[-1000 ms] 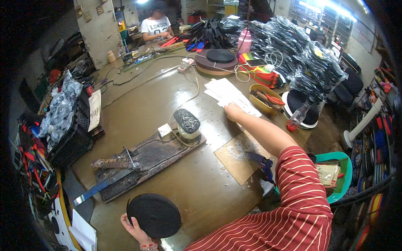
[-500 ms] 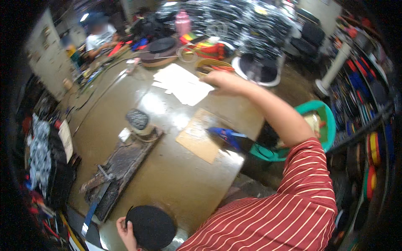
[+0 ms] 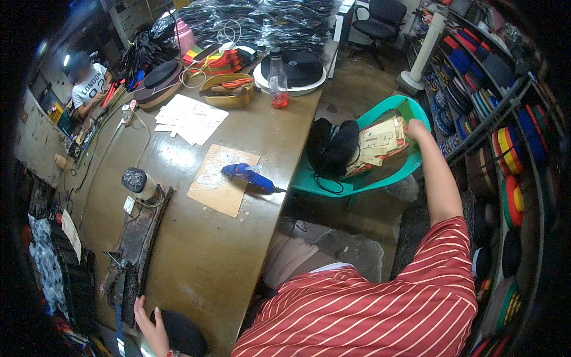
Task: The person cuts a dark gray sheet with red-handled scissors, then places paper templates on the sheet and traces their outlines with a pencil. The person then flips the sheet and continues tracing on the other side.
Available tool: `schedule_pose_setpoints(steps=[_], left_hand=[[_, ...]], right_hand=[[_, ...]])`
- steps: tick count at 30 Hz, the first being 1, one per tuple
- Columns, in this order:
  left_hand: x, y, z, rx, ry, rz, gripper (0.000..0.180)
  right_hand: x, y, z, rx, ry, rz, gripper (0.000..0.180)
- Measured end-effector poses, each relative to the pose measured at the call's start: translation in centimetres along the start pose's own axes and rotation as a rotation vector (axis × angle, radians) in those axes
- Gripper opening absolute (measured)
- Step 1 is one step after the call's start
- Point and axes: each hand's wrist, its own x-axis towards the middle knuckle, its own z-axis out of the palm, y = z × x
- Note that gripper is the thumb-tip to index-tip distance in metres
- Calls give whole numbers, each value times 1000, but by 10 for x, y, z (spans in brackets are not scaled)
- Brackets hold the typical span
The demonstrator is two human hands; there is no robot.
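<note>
Since the earlier frame the right arm had swung off the brown tabletop, away from the white paper sheets, and out over the green plastic chair to the person's right.

At the lower left, the left hand lay flat with fingers spread, pressing on the round black fabric disc at the table's near edge, not clenched around it. Just beyond it ran a long dark worn board with a small black-topped device at its far end. Toward the middle sat a tan cardboard square bearing a blue glue gun. Further right, a black bag rested on the chair beside a stack of beige paper cards. The right arm stretched nearly straight, and the right hand touched the stack's far edge; whether its fingers had closed on a card could not be told.
</note>
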Motion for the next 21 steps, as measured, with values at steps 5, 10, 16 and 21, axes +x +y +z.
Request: schedule_pose_setpoints(steps=[5,10,16,21], left_hand=[[26,109,11,-474,23,155,32],[41,166,67,-757,-158,220,25],[38,175,108,-552,-78,472,18],[33,171,107,-676,-142,358,17]], right_hand=[[14,6,20,-79,302,116,31],[17,-10,16,16,289,233,38],[19,-22,23,72,194,313,26],[29,-22,-5,139,66,219,39]])
